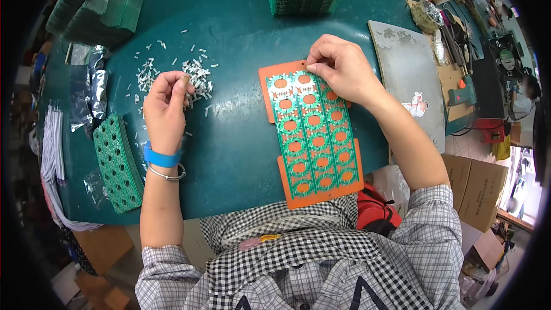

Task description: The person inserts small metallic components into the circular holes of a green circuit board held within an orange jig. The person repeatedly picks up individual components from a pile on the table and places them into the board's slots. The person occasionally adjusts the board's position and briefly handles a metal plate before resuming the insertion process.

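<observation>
Green board (307, 143) is seated on orange holder (330, 196); only its far end appears populated, the rest being left; white pieces (200, 74) lie loose beside left hand (164, 101); its fingertips and those of right hand (347, 69) are pinched together, any contents indiscernible.

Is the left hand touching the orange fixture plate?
Apart. The head view shows a wide strip of green tabletop between the left hand and the orange fixture plate.

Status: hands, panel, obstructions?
Left hand at white parts pile, grip unclear. Right hand at far edge of green panel. Panel on orange fixture. Right hand hides far right corner.
</observation>
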Motion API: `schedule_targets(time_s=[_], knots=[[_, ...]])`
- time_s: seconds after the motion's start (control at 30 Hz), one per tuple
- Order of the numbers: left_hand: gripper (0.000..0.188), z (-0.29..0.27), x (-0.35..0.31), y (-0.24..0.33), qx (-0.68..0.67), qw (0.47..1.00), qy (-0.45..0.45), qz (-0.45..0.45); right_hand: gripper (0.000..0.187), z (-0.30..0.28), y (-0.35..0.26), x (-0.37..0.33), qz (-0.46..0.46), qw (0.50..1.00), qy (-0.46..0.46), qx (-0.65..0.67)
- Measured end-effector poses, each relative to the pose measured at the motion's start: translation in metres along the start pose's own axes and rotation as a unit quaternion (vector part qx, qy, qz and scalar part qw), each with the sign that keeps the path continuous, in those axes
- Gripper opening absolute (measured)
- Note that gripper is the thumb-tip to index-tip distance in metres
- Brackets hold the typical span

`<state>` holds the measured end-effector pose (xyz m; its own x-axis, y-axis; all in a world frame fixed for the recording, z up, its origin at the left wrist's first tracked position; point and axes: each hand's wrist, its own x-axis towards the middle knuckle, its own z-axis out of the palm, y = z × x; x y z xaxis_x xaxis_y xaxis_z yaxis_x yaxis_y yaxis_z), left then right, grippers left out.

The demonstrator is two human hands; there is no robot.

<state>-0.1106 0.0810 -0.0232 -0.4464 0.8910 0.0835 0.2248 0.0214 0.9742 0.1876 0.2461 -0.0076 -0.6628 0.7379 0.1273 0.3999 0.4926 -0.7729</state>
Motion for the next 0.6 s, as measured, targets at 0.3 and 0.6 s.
schedule_targets(time_s=[0.3,0.6], knots=[[0.013,0.007,0.0,0.008,-0.04,0.998,0.041,0.02,0.004,0.0,0.0,0.0,-0.009,1.0,0.005,-0.008],[0.02,-0.001,-0.006,0.009,-0.071,0.997,-0.015,-0.023,0.004,0.005,0.001,0.0,-0.037,0.998,0.02,-0.046]])
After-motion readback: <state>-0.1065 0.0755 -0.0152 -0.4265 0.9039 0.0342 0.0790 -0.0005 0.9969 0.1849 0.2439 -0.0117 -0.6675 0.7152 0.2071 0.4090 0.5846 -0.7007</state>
